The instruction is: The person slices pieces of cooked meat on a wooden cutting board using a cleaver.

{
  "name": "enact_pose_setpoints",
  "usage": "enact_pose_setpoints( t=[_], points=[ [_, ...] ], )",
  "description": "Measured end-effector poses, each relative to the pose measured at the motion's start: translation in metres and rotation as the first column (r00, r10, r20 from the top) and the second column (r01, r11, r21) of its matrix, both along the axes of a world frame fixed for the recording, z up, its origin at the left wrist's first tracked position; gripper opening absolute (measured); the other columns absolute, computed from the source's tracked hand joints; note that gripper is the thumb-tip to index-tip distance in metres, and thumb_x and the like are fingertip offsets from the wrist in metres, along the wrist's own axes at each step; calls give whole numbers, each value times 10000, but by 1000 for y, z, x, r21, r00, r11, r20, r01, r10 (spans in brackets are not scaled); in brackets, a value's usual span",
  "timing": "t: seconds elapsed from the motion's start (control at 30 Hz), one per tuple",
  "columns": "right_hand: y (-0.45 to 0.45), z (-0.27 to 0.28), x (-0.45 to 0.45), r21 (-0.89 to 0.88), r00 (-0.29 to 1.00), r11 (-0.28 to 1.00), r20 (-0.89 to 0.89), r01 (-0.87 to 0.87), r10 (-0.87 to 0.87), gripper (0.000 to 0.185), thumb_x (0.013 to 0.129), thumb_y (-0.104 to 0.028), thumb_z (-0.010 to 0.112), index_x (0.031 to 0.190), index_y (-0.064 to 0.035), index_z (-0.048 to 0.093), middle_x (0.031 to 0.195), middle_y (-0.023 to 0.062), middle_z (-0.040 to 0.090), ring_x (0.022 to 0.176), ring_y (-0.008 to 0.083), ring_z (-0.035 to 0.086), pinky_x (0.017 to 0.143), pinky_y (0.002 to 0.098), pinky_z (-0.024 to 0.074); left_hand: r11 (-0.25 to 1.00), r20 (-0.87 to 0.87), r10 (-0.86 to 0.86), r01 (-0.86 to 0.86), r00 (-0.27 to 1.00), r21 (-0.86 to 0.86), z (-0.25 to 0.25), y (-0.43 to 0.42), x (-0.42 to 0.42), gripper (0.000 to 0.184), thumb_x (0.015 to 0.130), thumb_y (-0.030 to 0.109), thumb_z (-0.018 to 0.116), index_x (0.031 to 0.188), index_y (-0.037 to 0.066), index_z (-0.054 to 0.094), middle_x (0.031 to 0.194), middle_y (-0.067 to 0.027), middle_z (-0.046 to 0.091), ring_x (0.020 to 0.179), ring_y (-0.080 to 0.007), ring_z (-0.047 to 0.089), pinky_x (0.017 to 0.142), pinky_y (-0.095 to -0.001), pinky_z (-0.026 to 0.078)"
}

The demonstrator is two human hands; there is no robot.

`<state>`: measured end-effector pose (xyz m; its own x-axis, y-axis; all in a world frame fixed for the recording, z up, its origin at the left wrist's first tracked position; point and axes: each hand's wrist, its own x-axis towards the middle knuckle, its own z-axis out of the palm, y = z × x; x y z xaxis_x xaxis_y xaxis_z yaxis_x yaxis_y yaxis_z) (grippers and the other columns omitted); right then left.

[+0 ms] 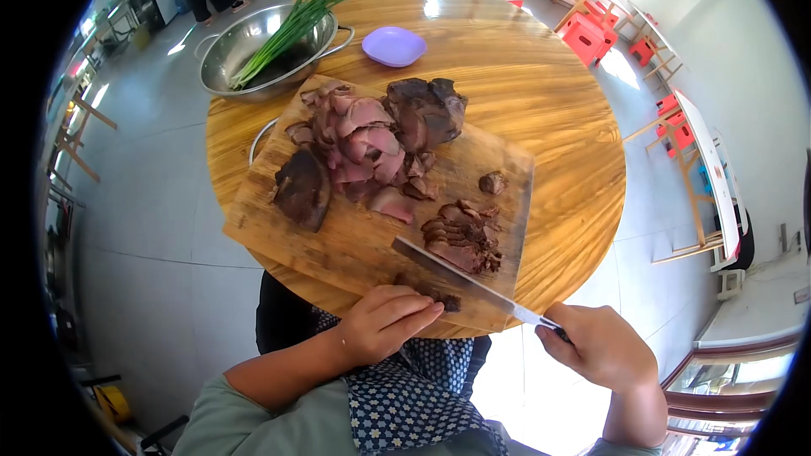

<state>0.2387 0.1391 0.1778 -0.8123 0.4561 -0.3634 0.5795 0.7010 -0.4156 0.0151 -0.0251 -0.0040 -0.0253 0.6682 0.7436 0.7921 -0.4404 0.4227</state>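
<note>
"At the near edge of the board [355,241], how are the hands set?"

"Left hand [389,321] rests fingertips on a chunk [449,302], any pinch impossible to tell; right hand [604,346] grips a knife [456,275], blade slanting over the board."

"And farther off?"

"Slices [460,241] lie by the board's right edge, a heap of meat [367,139] toward its far edge; beyond, a plate [394,46] beside a bowl [253,34] of greens [296,34], at the far left edge of the table [574,143]."

Cutting board [500,156] on table [562,93]; meat pile [367,139] on board, knife [456,274] before it, rightward; behind board, basin [221,61] (left) containing scallions [296,34], plate [394,47] (right).
</note>
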Motion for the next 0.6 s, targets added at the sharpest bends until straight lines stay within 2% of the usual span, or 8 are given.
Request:
enact_pose_setpoints(
  t=[0.07, 0.17, 0.23, 0.33, 0.4, 0.6],
  points=[
    [-1, 1, 3, -7, 995, 998, 75, -69, 69, 187, 1006, -243, 602, 971, -67, 550, 750, 155, 630, 705, 401, 632, 619, 474, 488, 1000, -8, 7, -8, 1000, -13, -2, 3, 1, 264, 770, -16, 794, 1032, -6, 760, 1030, -87, 674, 901, -255, 683, 778, -348, 571],
    [0, -1, 6, -35, 993, 995, 70, -92, 94, 188, 1010, -247, 589, 982, -70, 533, 765, 149, 633, 694, 396, 630, 612, 473, 491, 1000, -7, 28, -28, 1000, -7, -10, 5, 4, 280, 771, -15, 795, 1049, -6, 760, 1036, -89, 682, 907, -263, 689, 779, -356, 572],
    [0, 1, 4, -49, 991, 992, 69, -113, 116, 186, 1010, -244, 585, 984, -69, 529, 768, 145, 635, 691, 391, 632, 609, 471, 492, 999, -19, 31, -31, 999, -19, -15, 4, 3, 326, 804, 38, 746, 1129, 17, 753, 1099, -80, 697, 981, -247, 675, 841, -353, 571],
    [0, 0, 0, -28, 979, 986, 124, -163, 165, 172, 1018, -237, 566, 995, -71, 528, 772, 131, 642, 690, 376, 646, 607, 468, 502, 999, -34, 26, -27, 999, -32, -12, 4, 0, 299, 819, 54, 743, 1115, 20, 760, 1114, -77, 701, 996, -251, 681, 864, -370, 575],
    [1, -1, -2, -7, 983, 989, 112, -148, 147, 205, 971, -233, 653, 899, -65, 559, 723, 134, 620, 670, 379, 631, 591, 462, 494, 999, -38, 19, -21, 999, -43, -10, 4, -1, 291, 819, 60, 745, 1107, 24, 764, 1119, -77, 703, 1007, -255, 683, 880, -379, 575],
    [1, 7, -8, -59, 955, 985, 240, -162, 172, 176, 956, -219, 652, 913, -67, 574, 776, 109, 633, 673, 359, 641, 601, 466, 504, 998, -75, 21, -25, 997, -50, -10, 1, -2, 254, 809, 76, 757, 1058, 32, 778, 1099, -88, 716, 1003, -276, 691, 880, -405, 585]
  ],
)
